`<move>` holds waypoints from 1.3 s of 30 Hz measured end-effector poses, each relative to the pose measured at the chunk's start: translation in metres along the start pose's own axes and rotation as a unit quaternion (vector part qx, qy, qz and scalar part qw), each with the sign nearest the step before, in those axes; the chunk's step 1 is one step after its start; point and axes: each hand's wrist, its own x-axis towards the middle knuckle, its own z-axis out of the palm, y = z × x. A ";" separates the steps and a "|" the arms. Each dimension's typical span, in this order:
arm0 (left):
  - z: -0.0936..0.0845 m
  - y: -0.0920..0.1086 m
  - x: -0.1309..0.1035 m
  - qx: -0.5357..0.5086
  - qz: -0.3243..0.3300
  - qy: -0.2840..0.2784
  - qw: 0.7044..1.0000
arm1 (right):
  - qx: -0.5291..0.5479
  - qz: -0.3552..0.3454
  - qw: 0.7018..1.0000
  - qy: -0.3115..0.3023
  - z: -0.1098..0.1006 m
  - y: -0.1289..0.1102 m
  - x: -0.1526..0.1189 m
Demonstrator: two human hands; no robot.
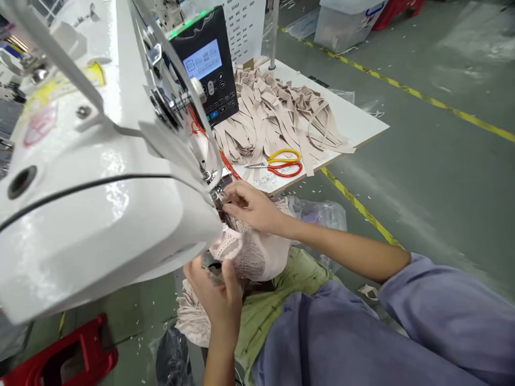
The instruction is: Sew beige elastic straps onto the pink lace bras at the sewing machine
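Pink lace (251, 260) is lying btwn L grip (219, 300), fingers spreading, & R grip (257, 209), curling nr machine (161, 214), pinch unclear; scissors (284, 163) resting beyond R grip, on counter (362, 126).

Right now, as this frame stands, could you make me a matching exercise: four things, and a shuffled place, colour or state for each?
Things
1. Scissors
2. Control panel
3. Lace fabric
4. Plastic box

Places, colours, states
A. On the floor
B. Display lit
C. Yellow-and-red-handled
D. Pale pink, at the right hand

Pairs: 1-C, 2-B, 3-D, 4-A
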 end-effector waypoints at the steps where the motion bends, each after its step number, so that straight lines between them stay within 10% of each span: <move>1: 0.001 -0.004 0.002 -0.061 -0.053 -0.017 0.997 | 0.004 0.011 1.000 0.006 -0.002 0.002 -0.006; 8: 0.001 -0.008 0.016 -0.212 -0.184 -0.148 0.948 | 0.013 0.022 0.999 -0.047 -0.010 0.021 -0.044; 19: -0.007 0.004 0.010 -0.018 -0.175 -0.123 0.977 | -0.118 0.010 0.978 -0.169 -0.020 0.031 -0.066; 39: -0.013 -0.002 0.014 -0.135 -0.204 -0.111 0.963 | -0.180 -0.062 0.968 -0.161 -0.058 0.045 -0.093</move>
